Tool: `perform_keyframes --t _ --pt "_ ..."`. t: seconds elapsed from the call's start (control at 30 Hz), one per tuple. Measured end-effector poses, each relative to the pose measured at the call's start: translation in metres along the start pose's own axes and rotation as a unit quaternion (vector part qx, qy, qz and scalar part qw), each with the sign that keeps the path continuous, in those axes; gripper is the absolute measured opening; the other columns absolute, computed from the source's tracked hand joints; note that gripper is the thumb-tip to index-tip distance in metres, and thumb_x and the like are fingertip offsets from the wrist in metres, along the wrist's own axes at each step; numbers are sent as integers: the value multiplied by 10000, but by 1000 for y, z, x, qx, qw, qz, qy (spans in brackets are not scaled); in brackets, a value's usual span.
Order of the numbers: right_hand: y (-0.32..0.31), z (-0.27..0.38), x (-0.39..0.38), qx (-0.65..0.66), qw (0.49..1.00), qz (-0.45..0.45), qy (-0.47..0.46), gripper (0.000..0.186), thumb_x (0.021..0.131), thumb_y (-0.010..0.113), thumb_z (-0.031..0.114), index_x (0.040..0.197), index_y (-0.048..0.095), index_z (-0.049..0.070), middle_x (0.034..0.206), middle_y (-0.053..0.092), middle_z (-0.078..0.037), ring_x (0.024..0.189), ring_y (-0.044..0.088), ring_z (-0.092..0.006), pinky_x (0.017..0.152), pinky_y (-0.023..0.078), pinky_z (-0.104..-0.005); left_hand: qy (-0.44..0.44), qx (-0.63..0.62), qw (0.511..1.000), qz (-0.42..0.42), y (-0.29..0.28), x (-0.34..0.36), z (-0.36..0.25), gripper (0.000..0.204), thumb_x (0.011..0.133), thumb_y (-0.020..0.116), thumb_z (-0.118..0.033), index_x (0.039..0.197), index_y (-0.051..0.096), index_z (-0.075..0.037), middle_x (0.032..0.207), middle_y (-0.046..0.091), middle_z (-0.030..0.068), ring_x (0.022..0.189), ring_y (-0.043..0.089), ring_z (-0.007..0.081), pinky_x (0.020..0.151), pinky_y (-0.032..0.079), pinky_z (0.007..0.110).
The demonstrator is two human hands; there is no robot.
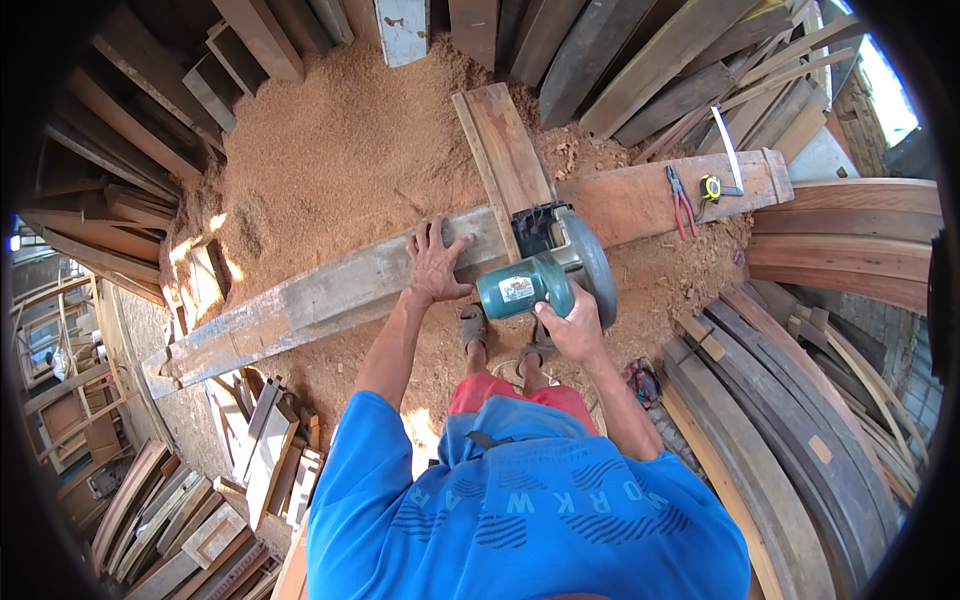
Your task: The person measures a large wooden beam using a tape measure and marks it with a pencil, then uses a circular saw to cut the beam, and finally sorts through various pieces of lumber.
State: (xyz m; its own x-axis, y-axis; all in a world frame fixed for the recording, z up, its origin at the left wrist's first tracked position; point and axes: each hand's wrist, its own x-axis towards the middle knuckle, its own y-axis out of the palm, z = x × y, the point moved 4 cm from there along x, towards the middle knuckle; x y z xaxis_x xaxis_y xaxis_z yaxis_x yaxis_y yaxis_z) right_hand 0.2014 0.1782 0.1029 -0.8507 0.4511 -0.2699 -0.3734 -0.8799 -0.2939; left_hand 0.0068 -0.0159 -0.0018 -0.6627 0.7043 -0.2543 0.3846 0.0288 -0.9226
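Observation:
My left hand [437, 262] rests with fingers spread on the long grey-brown plank [330, 280] that lies crosswise in front of me. My right hand [568, 322] grips the rear handle of a teal circular saw [525, 285], whose grey guard points right. The saw's black base sits at the near end of a shorter reddish board [512, 145], which crosses the plank and extends away from me. A thin strip runs along that board's left side. On the plank's right part lie red-handled pliers [681, 205], a yellow tape measure [710, 188] and a metal square [727, 150].
Sawdust [310, 150] covers the ground. Leaning boards [660, 60] line the far side and left. Stacked reddish planks [840, 250] are at the right, curved-looking dark boards [790, 420] lie near my right, and offcuts [260, 450] are at my lower left. My sandalled feet are below the plank.

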Motion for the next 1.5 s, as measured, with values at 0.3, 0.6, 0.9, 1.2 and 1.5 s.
perform_keyframes --t 0.3,0.6,0.9,1.2,1.5 --pt "3 2 14 -11 1000 9 -20 239 873 721 85 1077 674 -29 901 736 -182 826 723 -269 790 560 -390 -16 12 999 33 -4 1 -3 999 520 930 -454 1447 570 -359 1650 219 243 1516 168 515 1194 208 664" --pt "6 2 27 -11 999 14 -28 234 866 718 72 1074 677 -27 883 728 -169 816 710 -250 791 559 -387 -3 -6 1000 10 1 1 0 979 512 936 -428 1421 579 -361 1634 238 243 1498 190 522 1183 217 669" --pt "8 9 42 -13 999 23 -35 229 859 719 65 1064 675 -28 867 724 -149 792 693 -220 777 555 -373 0 -7 1000 17 2 1 2 990 499 944 -420 1415 570 -364 1633 221 242 1491 191 532 1160 232 682" --pt "10 15 52 -6 999 27 -36 219 859 716 58 1056 681 -32 887 733 -147 815 694 -202 793 556 -364 5 -9 1000 17 0 1 1 1008 506 943 -422 1430 542 -373 1626 224 250 1486 199 540 1159 229 682" --pt "12 16 64 -5 999 37 -32 230 863 716 61 1071 681 -29 910 740 -131 835 694 -198 811 553 -357 0 -4 1000 24 1 3 3 1036 495 931 -437 1450 537 -361 1633 216 239 1493 188 537 1167 217 680"
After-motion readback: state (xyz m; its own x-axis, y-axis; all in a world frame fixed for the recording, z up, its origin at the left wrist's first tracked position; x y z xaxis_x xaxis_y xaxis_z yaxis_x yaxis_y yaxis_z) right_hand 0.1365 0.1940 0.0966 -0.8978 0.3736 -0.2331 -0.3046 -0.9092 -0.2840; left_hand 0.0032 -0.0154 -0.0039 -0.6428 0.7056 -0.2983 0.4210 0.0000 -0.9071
